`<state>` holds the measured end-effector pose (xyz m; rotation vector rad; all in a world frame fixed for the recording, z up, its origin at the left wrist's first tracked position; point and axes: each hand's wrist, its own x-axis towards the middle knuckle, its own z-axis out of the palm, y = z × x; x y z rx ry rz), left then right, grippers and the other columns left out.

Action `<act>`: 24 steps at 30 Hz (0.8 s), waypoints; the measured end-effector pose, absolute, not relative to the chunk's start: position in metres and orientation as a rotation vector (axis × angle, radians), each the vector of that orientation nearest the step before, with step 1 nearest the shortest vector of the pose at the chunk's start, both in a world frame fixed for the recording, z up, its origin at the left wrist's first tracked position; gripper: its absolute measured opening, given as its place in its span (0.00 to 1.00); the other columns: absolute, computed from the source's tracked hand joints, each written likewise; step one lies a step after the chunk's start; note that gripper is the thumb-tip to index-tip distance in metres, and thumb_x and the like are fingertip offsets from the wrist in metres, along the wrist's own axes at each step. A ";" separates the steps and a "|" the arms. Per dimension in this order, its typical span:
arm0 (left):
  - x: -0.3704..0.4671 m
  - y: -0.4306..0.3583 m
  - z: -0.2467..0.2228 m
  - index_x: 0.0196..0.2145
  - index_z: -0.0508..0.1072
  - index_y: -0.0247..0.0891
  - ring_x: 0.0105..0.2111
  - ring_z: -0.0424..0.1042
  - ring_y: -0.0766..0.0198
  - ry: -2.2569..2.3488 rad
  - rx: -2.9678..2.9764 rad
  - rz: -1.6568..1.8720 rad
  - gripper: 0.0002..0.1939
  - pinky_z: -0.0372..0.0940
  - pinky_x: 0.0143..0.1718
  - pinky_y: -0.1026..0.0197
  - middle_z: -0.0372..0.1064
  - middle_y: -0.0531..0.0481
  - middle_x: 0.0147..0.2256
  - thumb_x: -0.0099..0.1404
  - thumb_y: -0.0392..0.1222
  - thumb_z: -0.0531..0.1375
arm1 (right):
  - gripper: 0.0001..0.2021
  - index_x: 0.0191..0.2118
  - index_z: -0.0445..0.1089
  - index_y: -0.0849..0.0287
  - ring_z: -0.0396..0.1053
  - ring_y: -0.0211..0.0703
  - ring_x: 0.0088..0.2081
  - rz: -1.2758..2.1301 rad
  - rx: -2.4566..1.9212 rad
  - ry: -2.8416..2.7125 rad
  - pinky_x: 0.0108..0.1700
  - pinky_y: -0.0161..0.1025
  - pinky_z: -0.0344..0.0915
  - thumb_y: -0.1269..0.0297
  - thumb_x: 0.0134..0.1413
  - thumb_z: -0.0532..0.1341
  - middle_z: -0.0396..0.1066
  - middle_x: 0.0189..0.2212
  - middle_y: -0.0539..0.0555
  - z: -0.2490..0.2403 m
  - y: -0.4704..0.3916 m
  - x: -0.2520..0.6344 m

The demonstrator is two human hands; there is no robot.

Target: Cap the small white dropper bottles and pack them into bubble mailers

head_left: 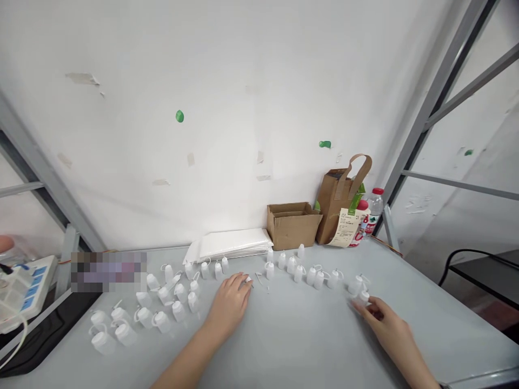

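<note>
Near the middle of the table, my left hand (232,297) rests with its fingers closed around a small white cap-like piece (248,279), mostly covered by the fingertips. A thin loose white strip (259,278) lies just beyond it. Off to the right, my right hand (385,321) pinches a small white plastic bottle (364,297) between thumb and fingers, low at the tabletop. Another bottle (357,284) with a looped strap stands right behind that one. Several similar bottles (318,279) run in a loose row between my hands, and a larger group (161,321) spreads out at the left.
Against the wall are a stack of white sheets (235,243), an open cardboard box (294,229), a brown paper bag (330,210) and a red-capped bottle (376,205). A power strip (36,286) and a black mat (52,329) lie left. Metal posts (430,113) flank the table.
</note>
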<state>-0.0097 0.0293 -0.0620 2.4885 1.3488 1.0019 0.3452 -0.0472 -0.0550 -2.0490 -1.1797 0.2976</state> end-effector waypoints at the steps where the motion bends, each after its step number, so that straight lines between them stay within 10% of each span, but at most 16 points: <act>1: -0.010 0.029 -0.063 0.43 0.72 0.45 0.48 0.65 0.52 1.366 2.519 1.016 0.14 0.59 0.47 0.50 0.70 0.44 0.44 0.64 0.40 0.50 | 0.23 0.27 0.66 0.55 0.69 0.50 0.26 0.284 -2.072 -1.190 0.31 0.43 0.58 0.39 0.30 0.56 0.71 0.20 0.52 -0.054 -0.048 0.346; 9: 0.000 0.024 -0.053 0.51 0.64 0.41 0.53 0.60 0.56 1.366 2.899 0.794 0.17 0.60 0.49 0.51 0.64 0.45 0.52 0.65 0.39 0.49 | 0.33 0.41 0.69 0.57 0.66 0.47 0.25 0.048 -2.022 -1.135 0.31 0.43 0.57 0.36 0.31 0.57 0.68 0.22 0.51 0.001 -0.061 0.343; 15: 0.010 0.020 -0.057 0.53 0.61 0.41 0.54 0.60 0.58 1.113 3.030 0.692 0.18 0.56 0.52 0.51 0.67 0.49 0.50 0.65 0.34 0.49 | 0.20 0.44 0.67 0.60 0.68 0.46 0.35 0.058 -1.906 -1.720 0.40 0.42 0.58 0.51 0.55 0.50 0.69 0.39 0.59 0.046 0.018 0.295; 24: 0.005 0.021 -0.057 0.44 0.68 0.37 0.35 0.66 0.62 1.026 3.022 0.906 0.17 0.63 0.38 0.57 0.68 0.47 0.32 0.62 0.25 0.47 | 0.05 0.31 0.71 0.60 0.69 0.52 0.40 0.198 -2.209 -2.030 0.39 0.42 0.52 0.70 0.44 0.63 0.74 0.33 0.57 0.025 0.099 0.255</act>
